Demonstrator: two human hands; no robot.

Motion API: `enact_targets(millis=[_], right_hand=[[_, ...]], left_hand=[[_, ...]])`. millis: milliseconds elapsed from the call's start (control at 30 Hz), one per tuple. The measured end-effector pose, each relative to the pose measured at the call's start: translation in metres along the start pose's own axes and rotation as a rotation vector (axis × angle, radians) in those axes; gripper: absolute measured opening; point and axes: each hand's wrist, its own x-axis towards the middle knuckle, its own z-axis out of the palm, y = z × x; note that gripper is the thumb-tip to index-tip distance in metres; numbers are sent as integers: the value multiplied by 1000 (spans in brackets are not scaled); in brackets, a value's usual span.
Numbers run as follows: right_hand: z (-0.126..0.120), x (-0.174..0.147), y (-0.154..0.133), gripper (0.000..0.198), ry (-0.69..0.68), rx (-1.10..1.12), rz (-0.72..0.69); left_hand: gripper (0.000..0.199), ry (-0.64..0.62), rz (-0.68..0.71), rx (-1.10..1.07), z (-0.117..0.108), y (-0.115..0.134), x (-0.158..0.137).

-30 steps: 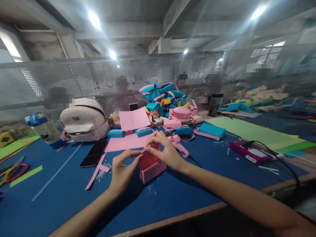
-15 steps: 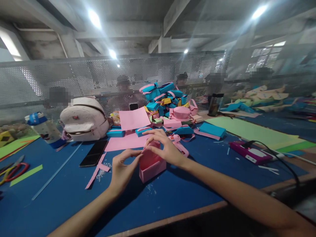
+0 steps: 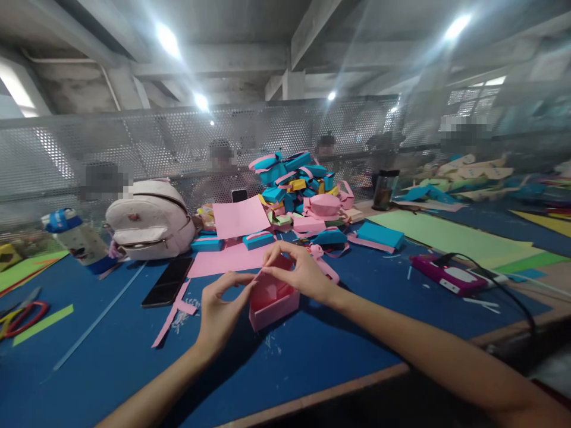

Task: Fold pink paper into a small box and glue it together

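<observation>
The pink box [image 3: 273, 300] sits on the blue desk [image 3: 312, 356] between the two hands, open side up. The left hand [image 3: 218, 309] curls beside its left wall, thumb and forefinger closed on the upper left edge; the right hand [image 3: 300, 274] arches over the far rim, its grip pinched on a thin flap there. So the box lies under and between both grips, held only at its top edges, base on the desk. The paper looks light and soft: I judge that too hard a pinch could crease or tear the flap, and an uneven pull from the two sides could skew the walls or slide the box across the desk. Just behind lie a pink sheet [image 3: 225, 260] and a phone [image 3: 168, 280]; farther back stands a pile of boxes [image 3: 298, 184].
</observation>
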Motion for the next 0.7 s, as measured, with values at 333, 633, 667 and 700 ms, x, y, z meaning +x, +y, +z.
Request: enact_targets(millis=[333, 633, 667, 700], right_hand=[[8, -1, -8, 16, -32, 37, 51], [2, 5, -13, 16, -49, -251, -16], [1, 6, -14, 15, -50, -249, -27], [0, 6, -14, 14, -49, -244, -33]], left_hand=[[14, 25, 7, 25, -2, 5, 4], [11, 4, 68, 36, -3, 10, 4], [12, 3, 47, 32, -3, 11, 4], [12, 3, 27, 26, -3, 10, 5]])
